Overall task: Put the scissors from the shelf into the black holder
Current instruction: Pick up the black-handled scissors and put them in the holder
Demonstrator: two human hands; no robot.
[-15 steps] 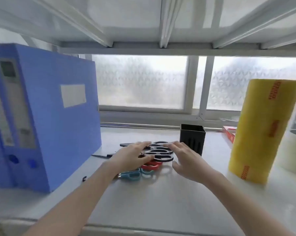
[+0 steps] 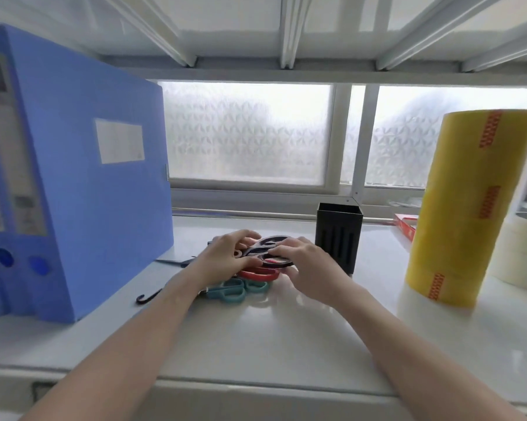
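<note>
Several scissors lie in a pile on the white shelf (image 2: 256, 335): black-handled scissors (image 2: 271, 252) on top, red-handled scissors (image 2: 260, 274) under them, teal-handled scissors (image 2: 236, 291) nearest me. My left hand (image 2: 226, 256) and my right hand (image 2: 307, 265) both have their fingers closed around the black handles. The black holder (image 2: 338, 235), a square slotted cup, stands upright just right of the pile, behind my right hand. The blades are mostly hidden under my left hand.
Tall blue file boxes (image 2: 74, 177) stand at the left. A small black hook (image 2: 148, 296) lies in front of them. A tall yellow stack of tape rolls (image 2: 462, 208) and pale tape rolls (image 2: 523, 253) stand at the right. A red box (image 2: 406, 224) lies behind.
Both hands have closed in on the black-handled scissors, and their fingers now grip the handles instead of resting spread over the pile.
</note>
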